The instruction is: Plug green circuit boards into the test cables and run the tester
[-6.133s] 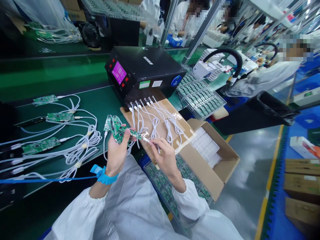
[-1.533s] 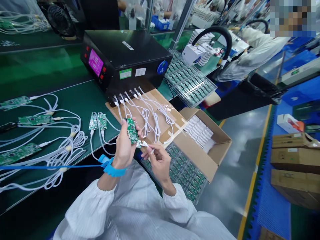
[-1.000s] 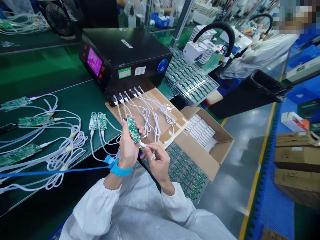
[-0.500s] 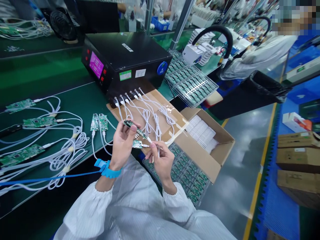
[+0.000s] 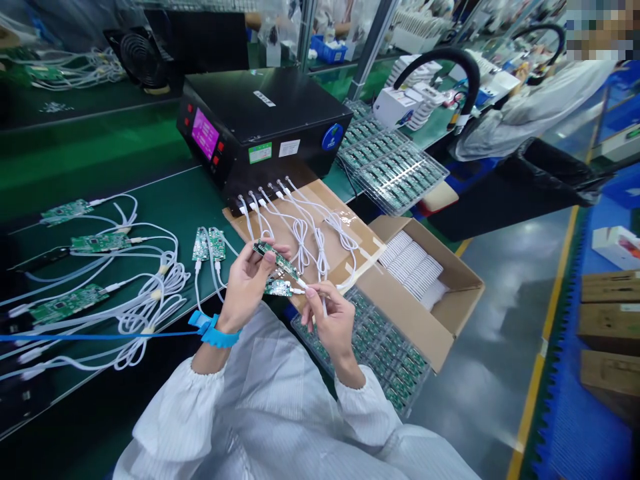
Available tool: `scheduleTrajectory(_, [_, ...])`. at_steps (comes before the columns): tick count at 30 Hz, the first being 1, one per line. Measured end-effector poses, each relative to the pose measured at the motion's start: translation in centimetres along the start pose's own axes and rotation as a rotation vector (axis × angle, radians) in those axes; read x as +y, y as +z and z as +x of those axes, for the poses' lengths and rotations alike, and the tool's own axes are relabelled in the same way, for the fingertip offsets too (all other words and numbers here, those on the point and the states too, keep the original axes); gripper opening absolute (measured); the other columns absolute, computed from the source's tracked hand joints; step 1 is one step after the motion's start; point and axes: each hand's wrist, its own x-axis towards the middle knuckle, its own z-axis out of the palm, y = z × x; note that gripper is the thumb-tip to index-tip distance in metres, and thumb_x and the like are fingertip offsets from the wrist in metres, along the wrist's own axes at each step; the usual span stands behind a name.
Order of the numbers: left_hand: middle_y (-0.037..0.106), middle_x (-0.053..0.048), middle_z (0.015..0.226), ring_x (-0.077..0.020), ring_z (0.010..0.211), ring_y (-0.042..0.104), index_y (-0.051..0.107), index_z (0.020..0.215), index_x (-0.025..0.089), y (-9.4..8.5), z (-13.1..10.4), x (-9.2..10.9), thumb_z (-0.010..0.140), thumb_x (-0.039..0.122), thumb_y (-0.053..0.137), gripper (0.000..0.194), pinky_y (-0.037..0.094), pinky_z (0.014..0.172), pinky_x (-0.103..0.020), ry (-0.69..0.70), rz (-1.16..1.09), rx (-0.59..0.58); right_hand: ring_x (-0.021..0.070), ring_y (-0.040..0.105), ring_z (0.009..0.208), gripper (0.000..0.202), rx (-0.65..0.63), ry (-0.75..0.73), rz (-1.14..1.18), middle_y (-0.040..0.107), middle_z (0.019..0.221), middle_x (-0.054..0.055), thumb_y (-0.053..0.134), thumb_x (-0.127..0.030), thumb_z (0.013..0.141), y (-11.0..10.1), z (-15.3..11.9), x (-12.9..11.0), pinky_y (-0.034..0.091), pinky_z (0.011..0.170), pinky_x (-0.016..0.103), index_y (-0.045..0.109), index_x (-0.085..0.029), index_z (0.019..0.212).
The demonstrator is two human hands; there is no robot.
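Note:
My left hand point(image 5: 251, 283), with a blue wrist strap point(image 5: 218, 331), is closed on a green circuit board point(image 5: 281, 260) and holds it tilted above the cardboard. Fingers of my right hand point(image 5: 331, 319) pinch a white cable plug point(image 5: 303, 285) at the board's lower right end. Whether the plug is fully seated I cannot tell. Just below, another small board point(image 5: 278, 287) with a white plug lies near the cardboard's edge. Two cabled boards point(image 5: 209, 245) rest on the green bench left of my hand.
A black test box point(image 5: 265, 113) with a lit screen stands behind the cardboard sheet point(image 5: 280, 227). Several cabled boards point(image 5: 100, 243) lie at left. A board tray point(image 5: 385, 353), an open carton point(image 5: 457, 300) of white pieces and another tray point(image 5: 400, 177) are at right.
The view has shifted slightly, so the scene sits further right. Both hands keep their hold on the circuit board and the cable plug, with little other visible movement.

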Motion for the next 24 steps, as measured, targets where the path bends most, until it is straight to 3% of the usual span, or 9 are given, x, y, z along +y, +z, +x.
scheduleTrajectory(4, [0.076,-0.011,0.115,-0.0214,0.104,0.074,0.064,0.115,0.019,-0.13,0.16,-0.20,0.091,0.052,0.074,0.042,0.060,0.091,-0.033,-0.025,-0.104,0.023,0.0058,0.049,0.034,0.022,-0.003,0.013,0.013,0.059,0.058,-0.006,0.072,-0.039,0.095,-0.10,0.01,-0.29,0.038,0.032,0.016,0.070,-0.017,0.095])
scheduleTrajectory(12, [0.076,-0.011,0.113,-0.0208,0.105,0.074,0.066,0.113,0.018,0.05,0.11,-0.46,0.088,0.053,0.076,0.044,0.060,0.088,-0.031,-0.051,-0.149,0.022,0.0044,0.050,0.036,0.017,-0.013,-0.031,0.028,0.062,0.068,-0.004,0.072,-0.035,0.096,0.05,0.07,-0.28,0.037,0.030,0.016,0.072,-0.018,0.095])
scheduleTrajectory(19, [0.075,-0.011,0.116,-0.0213,0.107,0.074,0.066,0.115,0.019,-0.45,-0.04,-0.37,0.091,0.049,0.074,0.039,0.058,0.098,-0.036,-0.008,-0.078,-0.014,0.0038,0.046,0.033,0.021,0.019,-0.006,0.020,0.060,0.063,-0.005,0.072,-0.038,0.095,0.30,0.24,-0.41,0.034,0.030,0.016,0.072,-0.017,0.094])
scheduleTrajectory(24, [0.074,-0.011,0.112,-0.0214,0.100,0.074,0.067,0.112,0.018,-0.36,0.07,0.02,0.090,0.050,0.075,0.040,0.060,0.092,-0.034,0.060,0.036,0.011,0.0048,0.045,0.033,0.025,0.000,0.036,0.051,0.058,0.059,-0.006,0.075,-0.042,0.092,0.44,0.26,-0.42,0.033,0.029,0.016,0.072,-0.017,0.091])
